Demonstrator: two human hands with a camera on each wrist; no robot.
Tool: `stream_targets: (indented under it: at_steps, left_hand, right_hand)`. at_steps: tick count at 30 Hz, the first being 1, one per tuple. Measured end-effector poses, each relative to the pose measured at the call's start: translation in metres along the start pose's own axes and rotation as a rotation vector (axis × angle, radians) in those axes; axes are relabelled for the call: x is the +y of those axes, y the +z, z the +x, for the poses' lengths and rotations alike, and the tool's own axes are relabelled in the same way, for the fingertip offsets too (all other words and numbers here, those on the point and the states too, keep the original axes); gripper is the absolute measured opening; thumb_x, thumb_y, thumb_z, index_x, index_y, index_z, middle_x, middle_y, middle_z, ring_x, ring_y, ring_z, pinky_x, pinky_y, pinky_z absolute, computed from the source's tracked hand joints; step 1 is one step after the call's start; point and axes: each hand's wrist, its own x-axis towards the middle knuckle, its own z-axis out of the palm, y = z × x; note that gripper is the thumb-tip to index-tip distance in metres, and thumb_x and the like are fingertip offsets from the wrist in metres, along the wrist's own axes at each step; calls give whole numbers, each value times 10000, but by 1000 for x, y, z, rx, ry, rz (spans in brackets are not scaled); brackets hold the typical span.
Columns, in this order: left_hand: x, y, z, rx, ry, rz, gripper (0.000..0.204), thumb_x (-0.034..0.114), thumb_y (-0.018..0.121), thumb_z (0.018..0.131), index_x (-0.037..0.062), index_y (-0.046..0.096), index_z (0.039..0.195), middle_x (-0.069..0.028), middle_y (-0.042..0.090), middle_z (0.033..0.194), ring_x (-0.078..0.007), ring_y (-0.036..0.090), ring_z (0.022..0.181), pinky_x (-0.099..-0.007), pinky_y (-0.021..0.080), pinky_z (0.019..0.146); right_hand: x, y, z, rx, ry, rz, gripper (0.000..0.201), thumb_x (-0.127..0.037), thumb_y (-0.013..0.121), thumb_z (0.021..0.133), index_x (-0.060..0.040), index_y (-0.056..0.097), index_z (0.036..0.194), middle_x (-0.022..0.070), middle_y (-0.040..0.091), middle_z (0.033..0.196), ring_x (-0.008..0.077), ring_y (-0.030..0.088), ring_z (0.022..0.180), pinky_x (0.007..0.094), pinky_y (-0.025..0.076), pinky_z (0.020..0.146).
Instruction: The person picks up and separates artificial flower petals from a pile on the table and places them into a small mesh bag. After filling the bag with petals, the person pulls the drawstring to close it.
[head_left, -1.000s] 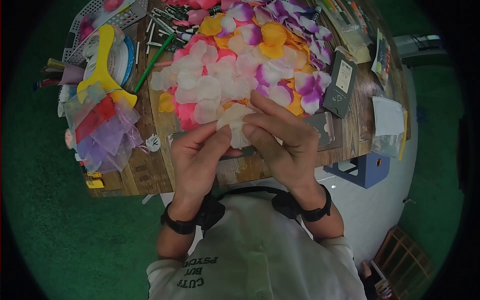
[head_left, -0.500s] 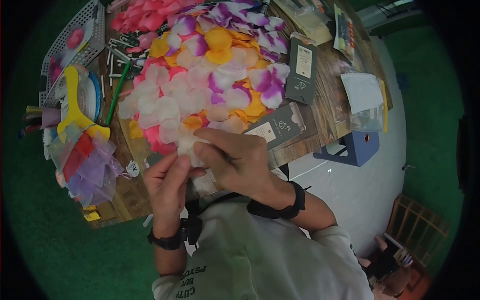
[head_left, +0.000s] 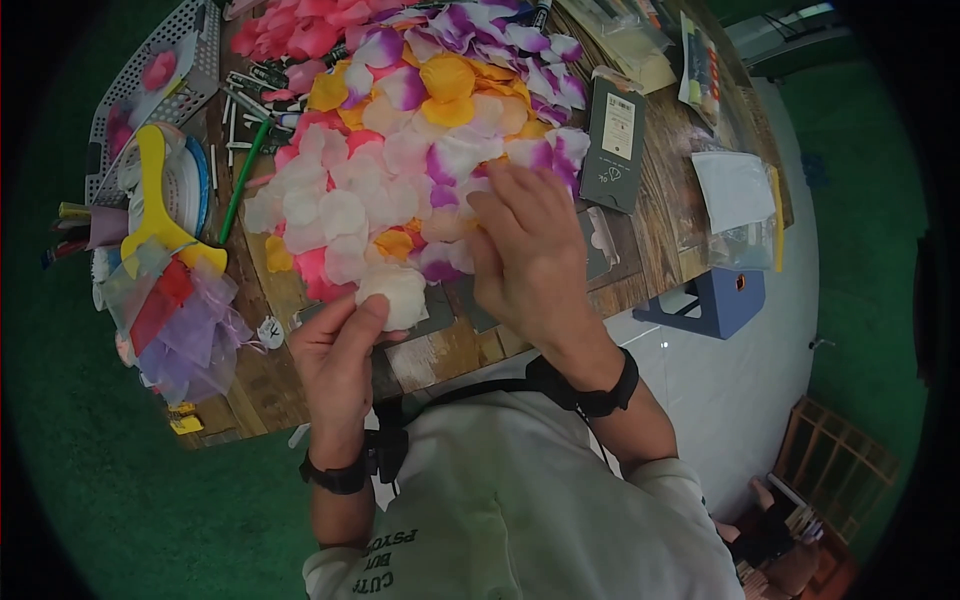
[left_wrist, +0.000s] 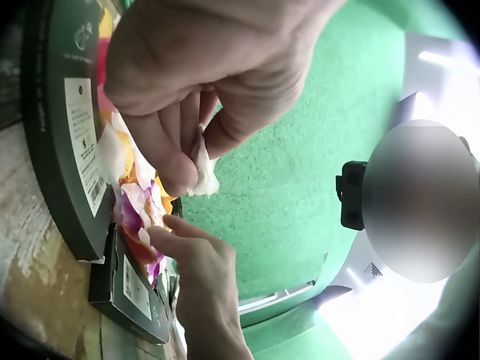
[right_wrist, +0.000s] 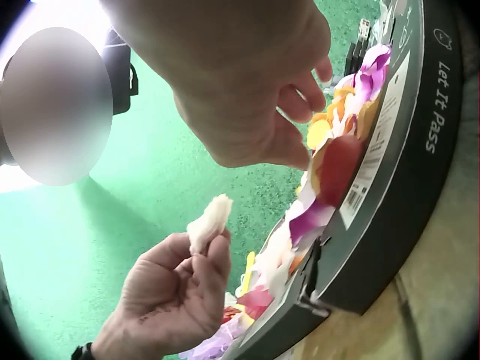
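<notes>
My left hand (head_left: 336,365) pinches a small stack of white flower petals (head_left: 397,297) between thumb and fingers, over the table's near edge. The left wrist view shows the petals edge-on as a thin bundle (left_wrist: 202,171) at the fingertips. To the right, my right hand (head_left: 540,250) reaches over the petal pile with loosely bent fingers; no petal shows in its grasp. Beneath its fingertips lie white-and-purple petals (head_left: 455,157). White petals (head_left: 345,212) cover the pile's left part, with orange petals (head_left: 447,88) toward the middle and pink ones (head_left: 312,38) at the back.
Dark cardboard boxes, one upright in the view (head_left: 610,145), border the pile at the right and front. On the left lie a green pen (head_left: 243,180), a yellow Y-shaped piece (head_left: 155,190), purple mesh bags (head_left: 195,325) and a grey perforated basket (head_left: 200,60). Plastic packets (head_left: 738,200) lie right.
My right hand has let go of the white petals and moved away to the right, over the pile. My left hand keeps its pinch on them. The head view has shifted.
</notes>
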Motion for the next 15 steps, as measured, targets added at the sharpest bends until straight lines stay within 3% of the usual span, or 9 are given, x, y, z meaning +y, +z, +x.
stream_targets:
  at_steps: [4,7,10,12,15]
  left_hand:
    - [1,0,-1,-32,22,14,176,52,592,852,-65,641,974,-102,659,859,-131,622,738,-264,534,638]
    - [1,-1,-1,-33,20,20,169,52,591,853,-61,646,966,-101,659,860,-129,623,739,-263,534,639]
    - [2,-1,-1,-37,30,34,177,58,593,853,-57,646,977,-99,659,864,-128,622,747,-259,533,645]
    - [3,1,-2,-25,8,35,190,68,598,853,-55,644,991,-96,659,871,-123,619,751,-256,530,654]
    - [3,2,-1,-51,3,60,202,79,599,856,-53,642,1002,-95,660,877,-120,617,755,-251,526,663]
  right_hand:
    - [10,8,4,-90,46,-107,185,-11,640,671,5,612,853,175,610,998,340,557,1000,486,378,929]
    - [17,13,1,-50,33,-53,152,-23,634,680,1,638,831,164,616,1013,341,563,999,484,375,938]
    - [21,12,1,102,91,113,142,-10,593,605,0,633,742,166,613,971,333,555,983,495,366,931]
    - [22,7,4,6,72,67,178,-30,622,688,-7,659,861,167,607,1078,342,545,1052,484,340,977]
    - [11,1,11,-151,102,-22,183,-33,623,695,0,656,872,178,594,1105,334,518,1099,483,305,1001]
